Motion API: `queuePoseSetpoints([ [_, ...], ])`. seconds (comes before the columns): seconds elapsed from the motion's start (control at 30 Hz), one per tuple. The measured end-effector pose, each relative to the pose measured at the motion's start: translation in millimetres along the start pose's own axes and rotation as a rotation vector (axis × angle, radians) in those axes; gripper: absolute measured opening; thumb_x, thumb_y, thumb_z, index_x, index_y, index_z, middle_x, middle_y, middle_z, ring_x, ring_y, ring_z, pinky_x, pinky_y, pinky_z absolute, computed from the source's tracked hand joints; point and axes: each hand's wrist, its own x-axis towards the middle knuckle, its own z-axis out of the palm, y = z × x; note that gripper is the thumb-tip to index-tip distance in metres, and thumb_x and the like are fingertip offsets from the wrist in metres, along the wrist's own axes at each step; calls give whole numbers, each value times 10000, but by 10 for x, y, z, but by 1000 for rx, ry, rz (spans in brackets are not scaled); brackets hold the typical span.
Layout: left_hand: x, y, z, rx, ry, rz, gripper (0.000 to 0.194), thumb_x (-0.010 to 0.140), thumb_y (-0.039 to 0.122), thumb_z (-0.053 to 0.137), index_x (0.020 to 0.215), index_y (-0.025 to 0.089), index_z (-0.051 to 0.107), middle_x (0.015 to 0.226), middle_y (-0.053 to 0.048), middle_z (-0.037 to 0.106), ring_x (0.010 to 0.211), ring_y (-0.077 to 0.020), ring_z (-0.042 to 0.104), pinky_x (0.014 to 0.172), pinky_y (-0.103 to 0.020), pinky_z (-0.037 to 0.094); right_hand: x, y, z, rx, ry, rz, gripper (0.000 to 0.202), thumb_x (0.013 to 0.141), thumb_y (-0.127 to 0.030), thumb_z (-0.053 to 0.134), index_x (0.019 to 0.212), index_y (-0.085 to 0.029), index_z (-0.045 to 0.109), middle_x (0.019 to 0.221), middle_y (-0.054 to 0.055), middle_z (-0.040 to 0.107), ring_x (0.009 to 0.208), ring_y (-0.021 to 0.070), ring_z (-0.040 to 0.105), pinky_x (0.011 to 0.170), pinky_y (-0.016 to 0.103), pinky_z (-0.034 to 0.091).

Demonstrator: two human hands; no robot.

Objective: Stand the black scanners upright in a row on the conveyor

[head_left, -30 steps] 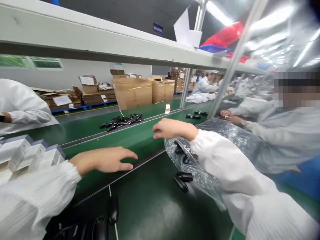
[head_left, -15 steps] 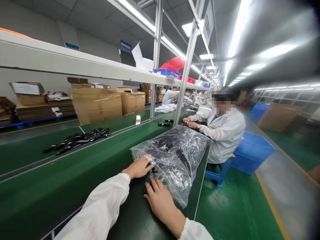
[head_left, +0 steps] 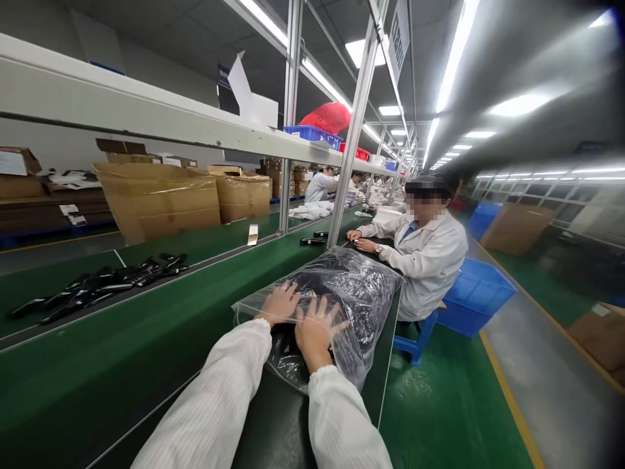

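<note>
A large clear plastic bag (head_left: 364,286) with dark items inside lies on the black work surface (head_left: 273,423) in front of me. My left hand (head_left: 280,303) is at the bag's near left part, fingers apart. Beside it, my right hand (head_left: 317,329) is spread over the near middle of the bag, fingers stretched out. Both hands look open, and neither grips anything. The items inside the bag are too obscured by glossy plastic to name.
Black glossy parts (head_left: 97,286) lie piled on the green belt (head_left: 161,319) at left. A metal post (head_left: 349,163) rises behind the bag. A co-worker (head_left: 430,247) sits at the far right, near a blue bin (head_left: 473,296). Cardboard boxes (head_left: 161,202) stand behind.
Both hands have moved forward onto the bag, the right one up from its near edge, with its fingers now spread. The bag's near edge has shifted and now reaches around the hands.
</note>
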Motion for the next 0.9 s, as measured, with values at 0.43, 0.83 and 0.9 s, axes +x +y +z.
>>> queuePoseSetpoints([
  [0.43,-1297,194,-77,-186,183,-213,346,1023,318,312,1071,187,629,1113,-79,670,1050,-201,621,977,-396,469,-851,-231,-122,68,-151,-241,465,966,-375,329,1352,-238,551,1426,141,493,1296,407,396,1018,626,280],
  [0.83,-961,-27,-294,-131,89,-73,492,951,499,446,1346,214,520,1507,-113,410,1384,-302,372,1116,-500,339,-212,11,-33,-54,70,100,582,943,-467,386,1457,-198,426,1536,224,291,1367,499,219,937,803,143],
  [0.9,-582,-86,-210,-110,79,-20,530,942,503,483,1367,187,497,1505,-142,403,1388,-315,364,1119,-551,307,-23,131,99,-76,88,122,623,942,-507,376,1475,-184,395,1528,246,292,1362,515,221,922,813,142],
])
